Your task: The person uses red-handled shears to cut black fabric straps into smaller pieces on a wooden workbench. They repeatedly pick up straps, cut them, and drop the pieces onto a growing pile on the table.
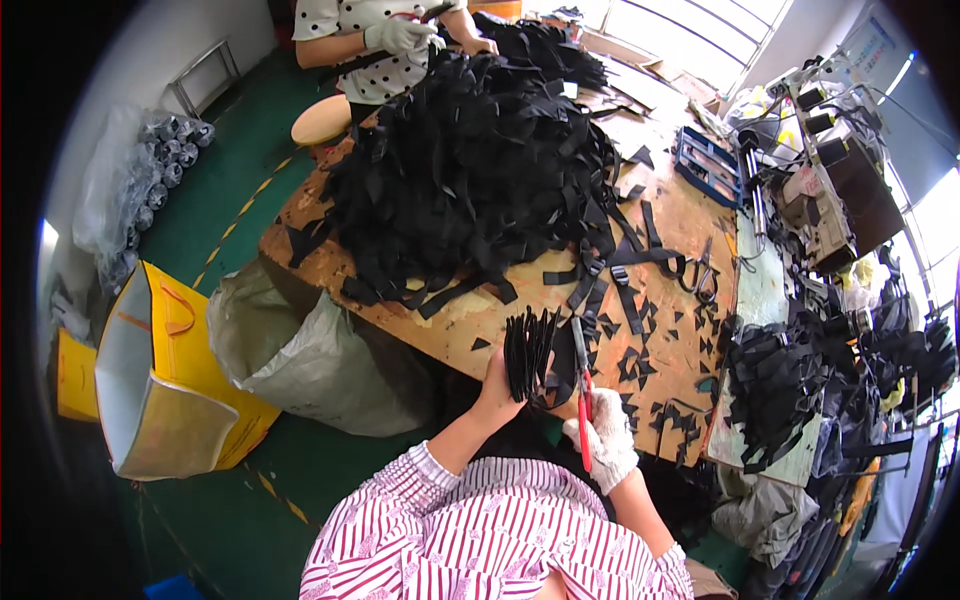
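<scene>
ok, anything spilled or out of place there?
Small black offcuts lie scattered across the table beyond the gloved right hand, loose and uncollected, unlike the heaped black strips. Possibly just ordinary trimmings.

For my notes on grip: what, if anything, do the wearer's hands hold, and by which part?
Left hand: black strap bundle, by its lower part. Right hand: red-handled scissors, by the handles.

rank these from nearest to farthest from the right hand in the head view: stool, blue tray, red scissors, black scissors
1. Red scissors: in the right hand.
2. Black scissors: on the table, ahead and to the right.
3. Blue tray: farther up the table, also right.
4. Stool: far ahead, off to the left.
</scene>
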Action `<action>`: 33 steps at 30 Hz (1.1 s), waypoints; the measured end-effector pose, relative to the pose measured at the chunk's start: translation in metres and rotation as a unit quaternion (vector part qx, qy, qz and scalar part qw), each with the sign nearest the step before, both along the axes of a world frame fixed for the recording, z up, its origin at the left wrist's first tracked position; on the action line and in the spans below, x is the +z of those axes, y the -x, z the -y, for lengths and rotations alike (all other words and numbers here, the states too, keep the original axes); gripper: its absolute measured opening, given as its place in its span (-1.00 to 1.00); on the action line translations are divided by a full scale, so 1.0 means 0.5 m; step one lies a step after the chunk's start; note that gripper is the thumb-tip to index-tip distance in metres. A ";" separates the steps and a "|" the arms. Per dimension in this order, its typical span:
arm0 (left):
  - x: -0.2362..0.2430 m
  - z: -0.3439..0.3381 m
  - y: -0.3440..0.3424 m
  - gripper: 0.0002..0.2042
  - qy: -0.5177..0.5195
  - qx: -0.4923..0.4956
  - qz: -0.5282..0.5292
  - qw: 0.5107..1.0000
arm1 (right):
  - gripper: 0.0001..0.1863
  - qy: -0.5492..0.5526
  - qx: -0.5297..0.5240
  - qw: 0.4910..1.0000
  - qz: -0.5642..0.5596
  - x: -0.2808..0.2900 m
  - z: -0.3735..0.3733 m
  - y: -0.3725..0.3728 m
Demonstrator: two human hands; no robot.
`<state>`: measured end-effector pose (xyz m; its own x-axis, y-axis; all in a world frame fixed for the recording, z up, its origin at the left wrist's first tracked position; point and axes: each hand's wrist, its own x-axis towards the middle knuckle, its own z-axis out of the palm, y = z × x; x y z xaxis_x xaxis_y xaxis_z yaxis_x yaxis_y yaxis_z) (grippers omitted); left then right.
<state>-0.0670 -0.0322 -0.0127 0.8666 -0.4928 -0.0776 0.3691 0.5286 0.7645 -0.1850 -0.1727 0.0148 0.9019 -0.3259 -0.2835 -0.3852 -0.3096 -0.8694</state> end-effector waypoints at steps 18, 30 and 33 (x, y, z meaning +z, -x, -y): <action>-0.009 0.004 0.021 -0.75 0.001 -0.237 0.022 0.971 | -0.70 -0.097 -0.155 0.976 0.115 0.039 0.001 -0.014; 0.078 -0.039 0.032 -0.75 0.034 -0.100 0.021 0.994 | -0.80 -0.150 -0.171 0.953 0.199 0.107 -0.051 -0.042; 0.120 -0.066 0.019 -0.80 0.143 -0.106 -0.044 0.983 | -0.78 -0.153 -0.183 0.945 0.222 0.088 -0.036 -0.018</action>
<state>-0.0765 0.0010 0.0472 0.7384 -0.6741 0.0200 0.5523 0.6214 0.5556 -0.1761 -0.1548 0.0590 0.7972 -0.6028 -0.0347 0.0063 0.0659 -0.9978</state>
